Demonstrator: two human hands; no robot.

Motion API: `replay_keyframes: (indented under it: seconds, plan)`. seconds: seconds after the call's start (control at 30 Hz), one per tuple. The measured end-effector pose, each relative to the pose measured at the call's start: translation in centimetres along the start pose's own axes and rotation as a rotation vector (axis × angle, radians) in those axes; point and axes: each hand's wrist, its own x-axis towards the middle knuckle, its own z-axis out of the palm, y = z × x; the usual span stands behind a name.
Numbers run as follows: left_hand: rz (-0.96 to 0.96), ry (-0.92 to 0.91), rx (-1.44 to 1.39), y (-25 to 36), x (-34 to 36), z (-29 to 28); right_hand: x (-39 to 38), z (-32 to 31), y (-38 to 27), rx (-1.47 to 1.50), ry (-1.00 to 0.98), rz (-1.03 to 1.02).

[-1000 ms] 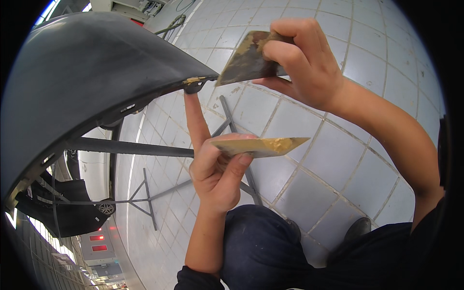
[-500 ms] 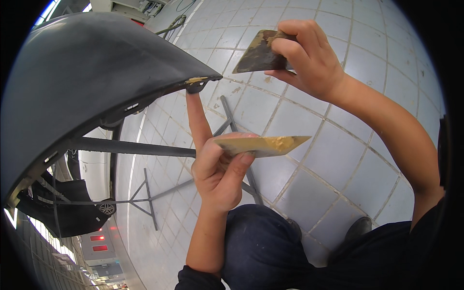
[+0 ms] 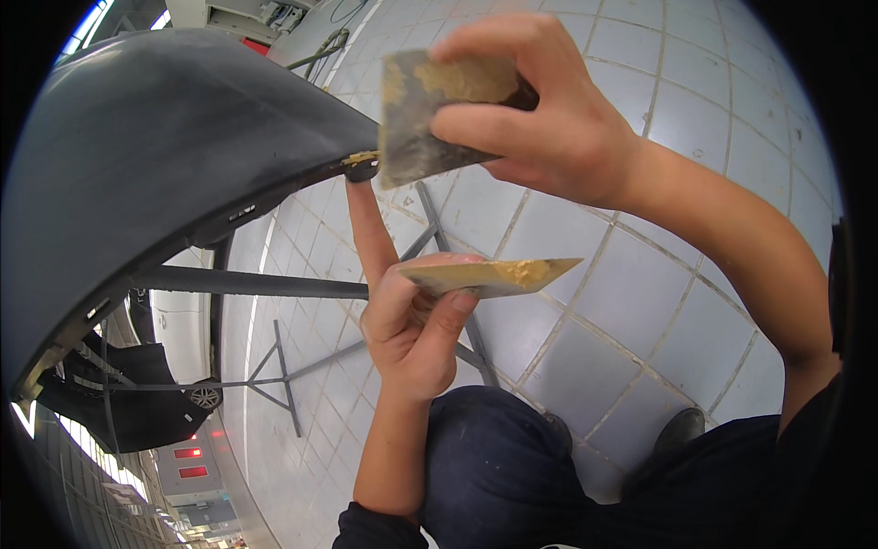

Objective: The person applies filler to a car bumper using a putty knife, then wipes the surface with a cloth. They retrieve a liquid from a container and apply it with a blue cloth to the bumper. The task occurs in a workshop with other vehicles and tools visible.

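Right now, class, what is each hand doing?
Left hand: closed on a flat board of putty, index finger against the bumper.
Right hand: closed on a putty-smeared scraper.

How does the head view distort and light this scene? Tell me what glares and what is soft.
Head view: fisheye bends the floor tile lines and the grey bumper into curves, with black corners around the circle; soft sheen runs along the bumper's top; the right hand and its spreader look large and slightly soft; the left hand and its putty-smeared board are sharp; bright glare at the lower-left rim.

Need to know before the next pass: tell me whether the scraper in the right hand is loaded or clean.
Loaded. The scraper in the right hand carries a yellowish smear of filler across the upper part of its blade.
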Motion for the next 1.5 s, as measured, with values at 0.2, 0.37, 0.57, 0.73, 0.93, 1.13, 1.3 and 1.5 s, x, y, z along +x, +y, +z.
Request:
replay_keyframes:
  seconds: [0.2, 0.37, 0.57, 0.73, 0.93, 1.13, 1.3, 1.5]
  plan:
    - [-0.020, 0.028, 0.001, -0.2, -0.7, -0.2, -4.6, -0.2, 1.0, -0.017, -0.241, 0.131]
    - [-0.014, 0.017, -0.051, -0.3, -0.2, 0.6, -4.3, -2.0, 0.0, 0.290, -0.333, 0.531]
    - [-0.026, 0.053, -0.065, -0.6, -0.4, 0.5, -2.5, -1.6, -0.9, 0.705, -0.333, 0.836]
    - [-0.010, 0.031, -0.027, -0.4, -0.3, 0.5, -2.6, 0.0, -1.7, 0.301, -0.088, 0.469]
    - [-0.035, 0.017, -0.036, -0.7, -0.4, 0.4, -1.2, -0.2, -1.9, -0.015, -0.104, 0.167]
    - [-0.094, 0.007, -0.051, -0.9, -1.0, 0.0, -1.5, 1.6, -1.7, 0.459, -0.050, 0.235]
    - [-0.108, 0.036, -0.006, -1.6, -1.8, -0.4, -1.4, 2.0, -2.4, 0.713, -0.146, 0.340]
    - [-0.095, 0.033, -0.030, -1.2, -1.5, 0.0, -2.5, 1.5, -1.9, 0.731, -0.135, 0.481]
